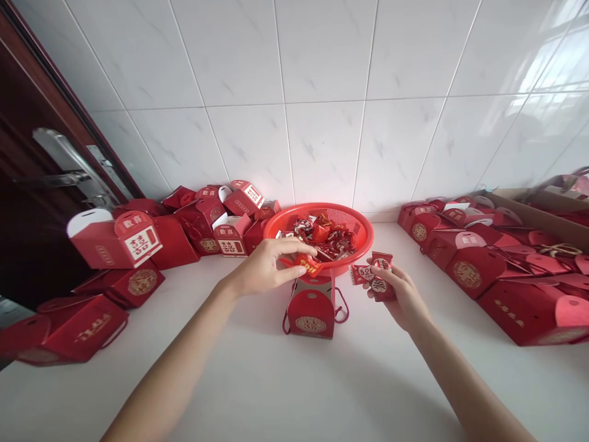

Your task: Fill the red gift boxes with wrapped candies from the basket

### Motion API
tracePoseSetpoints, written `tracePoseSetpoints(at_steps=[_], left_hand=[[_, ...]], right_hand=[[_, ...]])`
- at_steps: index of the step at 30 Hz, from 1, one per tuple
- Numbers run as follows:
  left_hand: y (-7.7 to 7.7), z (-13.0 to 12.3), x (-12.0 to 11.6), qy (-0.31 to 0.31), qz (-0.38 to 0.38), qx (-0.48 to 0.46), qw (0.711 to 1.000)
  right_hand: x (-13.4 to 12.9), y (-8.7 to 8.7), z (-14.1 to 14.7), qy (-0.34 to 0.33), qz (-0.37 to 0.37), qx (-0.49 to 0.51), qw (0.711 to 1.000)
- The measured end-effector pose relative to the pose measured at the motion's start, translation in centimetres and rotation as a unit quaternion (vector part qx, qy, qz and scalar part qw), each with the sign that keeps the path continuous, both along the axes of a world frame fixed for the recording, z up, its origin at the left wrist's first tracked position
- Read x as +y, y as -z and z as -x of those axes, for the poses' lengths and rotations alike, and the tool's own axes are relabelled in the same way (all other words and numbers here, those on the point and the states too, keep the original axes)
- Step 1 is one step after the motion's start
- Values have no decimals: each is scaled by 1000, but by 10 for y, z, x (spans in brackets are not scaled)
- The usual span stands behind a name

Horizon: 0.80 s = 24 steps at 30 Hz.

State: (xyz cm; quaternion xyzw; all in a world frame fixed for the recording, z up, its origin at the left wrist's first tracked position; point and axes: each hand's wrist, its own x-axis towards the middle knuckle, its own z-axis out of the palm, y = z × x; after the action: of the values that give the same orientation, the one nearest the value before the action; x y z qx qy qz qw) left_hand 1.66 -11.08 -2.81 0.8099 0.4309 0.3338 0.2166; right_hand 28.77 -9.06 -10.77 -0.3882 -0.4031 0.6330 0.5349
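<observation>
Between thumb and fingers, my left hand pinches a bright red wrapped candy with yellow lettering, just above an open red gift box. My right hand is closed on several dark red wrapped candies, to the right of that box. The box stands upright with its top flaps apart and a cord loop on either side; its inside is mostly hidden. Right behind it sits a red plastic colander holding many wrapped candies.
Red gift boxes are piled at the left, beside a dark door with a metal handle. More red boxes stand in rows at the right, near a cardboard carton. A tiled wall closes off the back of the white tabletop.
</observation>
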Motion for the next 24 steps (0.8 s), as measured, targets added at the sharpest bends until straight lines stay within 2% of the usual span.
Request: tracePoseSetpoints(at_steps=[4,14,24], left_hand=[[-2,0,-7,7,-24,68,997],[2,-4,-12,25,16,161,986],[3,-6,-9,21,16,184,983]], right_hand=[[0,2,0,-3,1,-7,1000],[3,7,0,-13,0,-24,1000],[1,2,0,-8,-4,-16,1000]])
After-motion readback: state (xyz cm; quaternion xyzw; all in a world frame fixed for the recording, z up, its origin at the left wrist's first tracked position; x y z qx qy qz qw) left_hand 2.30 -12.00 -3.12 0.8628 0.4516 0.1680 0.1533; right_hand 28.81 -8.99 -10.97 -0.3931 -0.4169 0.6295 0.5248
